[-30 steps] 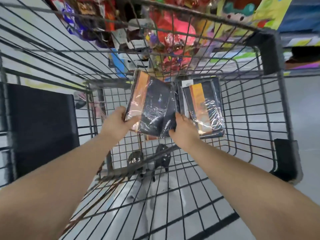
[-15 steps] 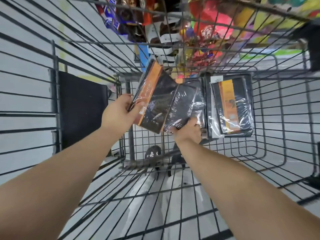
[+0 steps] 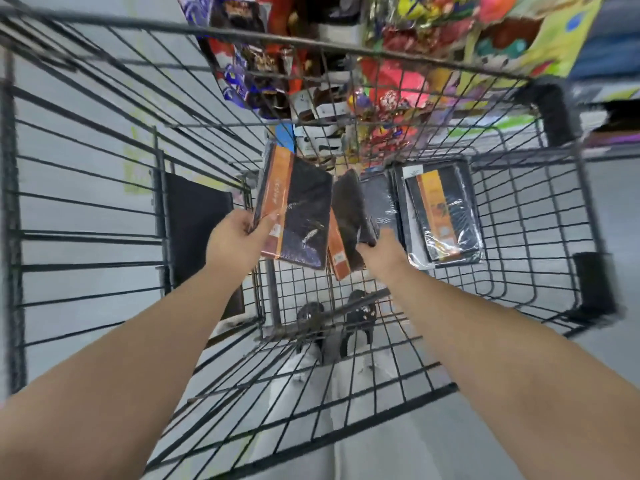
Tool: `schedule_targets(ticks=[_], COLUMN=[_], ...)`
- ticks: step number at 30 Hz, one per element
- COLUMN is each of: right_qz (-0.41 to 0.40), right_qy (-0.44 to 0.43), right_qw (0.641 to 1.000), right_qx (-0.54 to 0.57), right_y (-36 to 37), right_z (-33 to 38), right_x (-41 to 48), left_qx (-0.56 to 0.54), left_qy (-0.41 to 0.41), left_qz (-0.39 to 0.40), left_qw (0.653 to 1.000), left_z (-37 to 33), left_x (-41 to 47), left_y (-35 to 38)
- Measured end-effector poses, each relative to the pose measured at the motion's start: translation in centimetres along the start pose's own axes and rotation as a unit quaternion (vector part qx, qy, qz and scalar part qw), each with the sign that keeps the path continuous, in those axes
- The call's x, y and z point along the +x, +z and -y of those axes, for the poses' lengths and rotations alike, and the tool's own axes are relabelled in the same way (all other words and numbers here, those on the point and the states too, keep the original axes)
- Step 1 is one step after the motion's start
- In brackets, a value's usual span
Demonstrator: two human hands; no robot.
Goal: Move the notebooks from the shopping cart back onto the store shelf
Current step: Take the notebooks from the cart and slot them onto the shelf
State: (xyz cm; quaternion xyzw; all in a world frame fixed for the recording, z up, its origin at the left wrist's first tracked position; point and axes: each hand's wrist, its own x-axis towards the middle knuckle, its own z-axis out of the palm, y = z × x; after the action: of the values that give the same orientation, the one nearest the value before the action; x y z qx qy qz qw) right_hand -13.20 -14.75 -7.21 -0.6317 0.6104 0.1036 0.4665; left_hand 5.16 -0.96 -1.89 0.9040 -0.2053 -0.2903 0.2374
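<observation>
Both hands lifting notebooks inside the shopping cart (image 3: 540, 209).
Left hand (image 3: 235, 242) fingers closed on the orange-spined notebook (image 3: 294, 216); right hand (image 3: 382, 254) fingers grip a second notebook (image 3: 349, 223) beside it. Remaining notebooks (image 3: 443, 216) lie on the cart floor, right of the fingers.

2 lifted notebooks (image 3: 298, 213), 1 flat (shrink-wrapped) (image 3: 443, 216)

Both bare arms reach fwd. Left hand (image 3: 235, 237) & right hand (image 3: 382, 252) each closed, thumb on top, gripping sth.
</observation>
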Motion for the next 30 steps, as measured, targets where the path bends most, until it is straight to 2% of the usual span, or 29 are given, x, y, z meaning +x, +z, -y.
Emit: schedule_targets(ticks=[7, 15, 18, 21, 30], right_qz=[-0.086, -0.214, -0.265, -0.293, -0.316], right_qy=[-0.078, -0.092, -0.094, -0.090, -0.085], right_qw=[0.992, 0.957, 0.941, 0.929, 0.914], right_qx=[0.048, 0.174, 0.187, 0.206, 0.238], right_y=[-8.1, -18.9, -23.1, -27.3, -40.7], right_z=[1.8, -1.7, -5.0, -9.1, -22.6], right_x=[-9.1, -17.7, -19.1, -19.7, -20.9], left_qx=[-0.119, -0.144, -0.144, -0.144, -0.173], left_qy=[0.018, 0.131, 0.193, 0.216, 0.257], left_qz=[0.031, 0.082, 0.087, 0.096, 0.129], left_qw=[0.992, 0.977, 0.967, 0.961, 0.942], left_z=[-6.7, -16.2, -21.0, -26.1, -37.8], left_x=[-6.0, -12.2, -13.7, -16.2, -26.4], left_y=[-5.4, -5.8, -3.7, -0.7, 13.5])
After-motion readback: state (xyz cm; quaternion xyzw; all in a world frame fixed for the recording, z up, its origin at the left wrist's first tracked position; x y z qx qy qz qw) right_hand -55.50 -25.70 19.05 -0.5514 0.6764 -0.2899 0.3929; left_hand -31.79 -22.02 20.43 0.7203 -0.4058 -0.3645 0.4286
